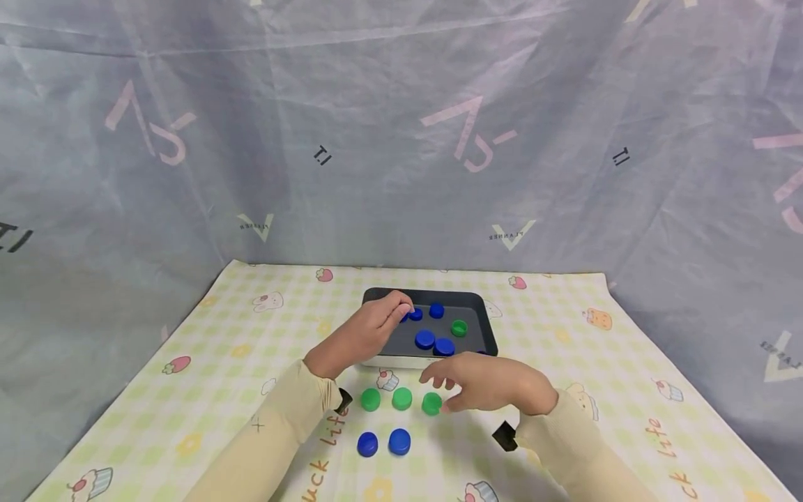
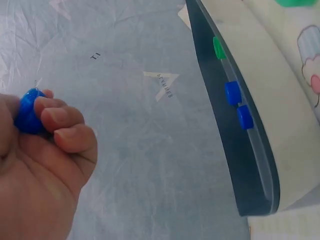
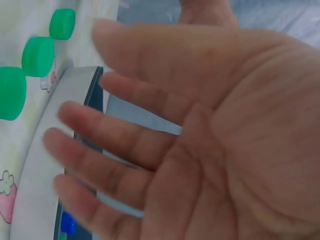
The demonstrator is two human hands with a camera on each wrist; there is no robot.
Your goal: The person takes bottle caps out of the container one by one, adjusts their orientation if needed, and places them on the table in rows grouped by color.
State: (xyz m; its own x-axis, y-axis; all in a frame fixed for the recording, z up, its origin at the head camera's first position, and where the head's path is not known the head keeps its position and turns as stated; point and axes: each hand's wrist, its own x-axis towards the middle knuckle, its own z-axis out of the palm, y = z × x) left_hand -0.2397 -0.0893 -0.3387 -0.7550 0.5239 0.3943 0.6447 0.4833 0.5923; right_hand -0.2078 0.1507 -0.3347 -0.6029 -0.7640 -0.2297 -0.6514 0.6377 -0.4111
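Observation:
My left hand [image 1: 364, 333] is over the left part of a dark grey tray [image 1: 401, 362]. In the left wrist view its fingers pinch a blue bottle cap [image 2: 29, 114]. Just in front of the tray, my right hand [image 1: 486, 381] hovers palm down with spread, slightly bent fingers, holding nothing. Beside its thumb lies a green bottle cap [image 1: 431, 404], rightmost of a row with a middle green cap [image 1: 402, 399] and a left green cap [image 1: 371, 399]. Nearer to me lie two blue caps, one on the left [image 1: 367, 444] and another on the right [image 1: 399, 441].
Inside the tray are several blue caps [image 1: 424, 339] and an upturned green cap [image 1: 459, 328]. The table wears a checked, printed cloth [image 1: 251, 390]. A grey printed curtain [image 1: 401, 195] hangs behind and at both sides.

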